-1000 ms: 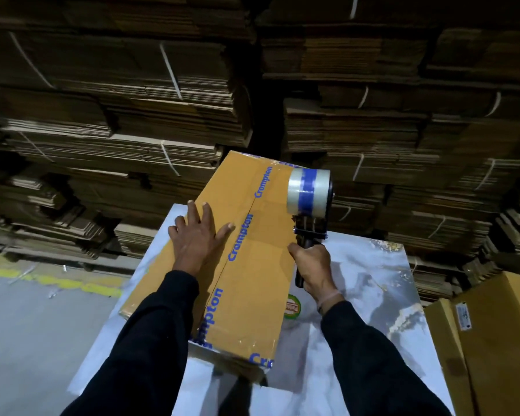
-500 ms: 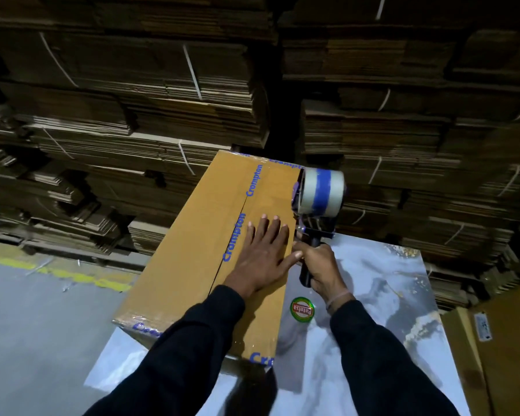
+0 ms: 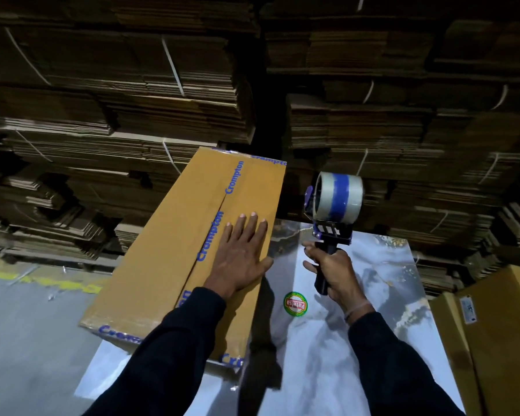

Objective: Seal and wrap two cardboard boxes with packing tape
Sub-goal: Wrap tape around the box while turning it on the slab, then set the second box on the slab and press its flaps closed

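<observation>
- The right hand [image 3: 335, 273] is wrapped round the handle of the tape gun [image 3: 332, 214], fingers curled tight on it, holding the roll upright in the air, clear of everything.
- The left hand [image 3: 242, 256] lies flat, fingers straight and together, pressing down on the top of the box [image 3: 174, 235] near its right edge; it grips nothing.
- The box rests on the marble-patterned table [image 3: 373, 310], angled away from the person, its near left corner hanging past the table edge. Its centre seam runs lengthwise beside the blue lettering, and glossy tape shows at the far and near ends.
- The tape gun sits off to the right of the box, apart from it, with no strip visibly running between them.
- A second box [image 3: 499, 331] stands at the far right, partly out of frame, beside the table.
- Step in hand, as I judge it: a pause between passes, the box being steadied or smoothed while the gun is held off.
- The next move likely calls for bringing the gun's blade end back onto the cardboard, pressing the tape down to tack it, then pulling along while the flat hand keeps the box from sliding off the edge.
- Whether the seam is already fully taped I cannot tell.
</observation>
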